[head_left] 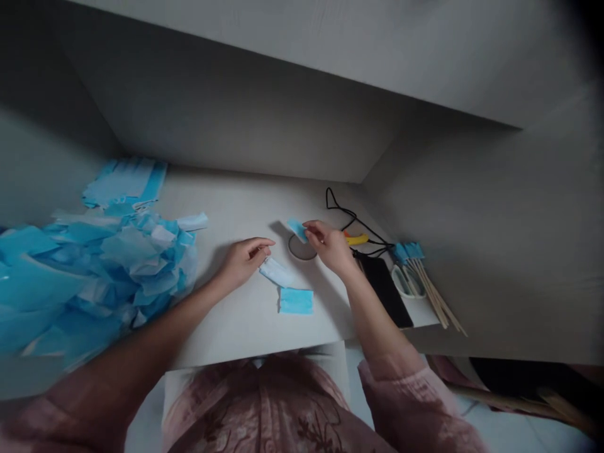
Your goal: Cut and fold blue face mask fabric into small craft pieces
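Between the thumb and fingers of my right hand point(328, 245) is a small blue piece of face-mask fabric point(296, 228), raised above the table. Under it lies a round, dark-rimmed disc or ring point(302, 253), partly covered by that hand. My left hand point(245, 261) is closed, its fingertips at the upper corner of a pale white-and-blue strip of mask fabric point(277, 272), which it appears to pinch. Just in front of that strip, a flat blue rectangle of fabric point(296, 301) rests on the white tabletop point(236, 330).
At left spreads a big heap of blue and white fabric scraps point(141, 258), with stacked face masks point(125, 179) behind. On the right are a yellow-handled tool point(357, 240), black cord point(352, 217), a dark phone-like slab point(387, 289), a white dish point(406, 283) and blue-tipped sticks point(431, 286).
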Demonstrator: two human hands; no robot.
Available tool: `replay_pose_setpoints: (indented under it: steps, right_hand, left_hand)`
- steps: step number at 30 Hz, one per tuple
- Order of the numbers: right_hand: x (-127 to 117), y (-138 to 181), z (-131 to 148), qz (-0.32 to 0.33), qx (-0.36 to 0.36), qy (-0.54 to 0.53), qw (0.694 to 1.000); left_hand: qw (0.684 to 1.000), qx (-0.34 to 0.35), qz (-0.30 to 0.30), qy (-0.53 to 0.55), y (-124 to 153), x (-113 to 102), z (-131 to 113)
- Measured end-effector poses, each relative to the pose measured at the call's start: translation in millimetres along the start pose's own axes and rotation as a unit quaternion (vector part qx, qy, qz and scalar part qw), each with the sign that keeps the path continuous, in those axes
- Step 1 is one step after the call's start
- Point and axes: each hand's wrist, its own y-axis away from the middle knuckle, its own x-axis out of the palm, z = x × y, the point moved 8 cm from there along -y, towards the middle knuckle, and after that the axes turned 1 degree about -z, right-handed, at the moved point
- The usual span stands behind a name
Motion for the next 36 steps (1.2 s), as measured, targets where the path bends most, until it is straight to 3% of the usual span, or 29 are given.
replay_pose_setpoints:
  steps: [3, 6, 11, 13, 16, 19, 21, 25, 31, 36]
  right_hand:
    - [9, -3, -3, 0.033, 0.020, -0.029, 0.999]
    - [25, 2, 3, 0.060, 0.037, -0.162, 0.984]
    - [43, 16, 38, 0.087, -0.040, -0.244, 0.965]
    - [36, 21, 43, 0.063, -0.061, -0.195, 0.977]
    - [18, 30, 35, 0.023, -0.063, -0.011, 0.998]
    - [10, 42, 20, 0.031, -0.045, 0.193, 0.980]
    - [12, 48, 13, 0.052, -0.036, 0.272, 0.960]
    - [16, 56, 0, 0.073, -0.009, 0.320, 0.945]
    - [-1, 57, -15, 0.037, 0.036, 0.334, 0.941]
    - [-2, 64, 9, 0.016, -0.049, 0.271, 0.961]
  left_hand:
    - [0.998, 0.032, -0.001, -0.051, 2, 1, -7]
    - [0.993, 0.071, -0.016, -0.091, 4, 1, -16]
    - [0.955, 0.184, -0.036, -0.231, 10, 3, -35]
    - [0.947, 0.195, -0.026, -0.253, 9, 3, -35]
    - [0.950, 0.188, -0.019, -0.249, 6, 1, -30]
    - [0.956, 0.180, -0.023, -0.229, 4, -1, -25]
    - [0.959, 0.176, -0.022, -0.221, 4, -1, -23]
    - [0.960, 0.181, -0.007, -0.215, 7, 3, -23]
    - [0.964, 0.172, -0.004, -0.204, 8, 4, -21]
    - [0.964, 0.173, -0.007, -0.204, 7, 4, -19]
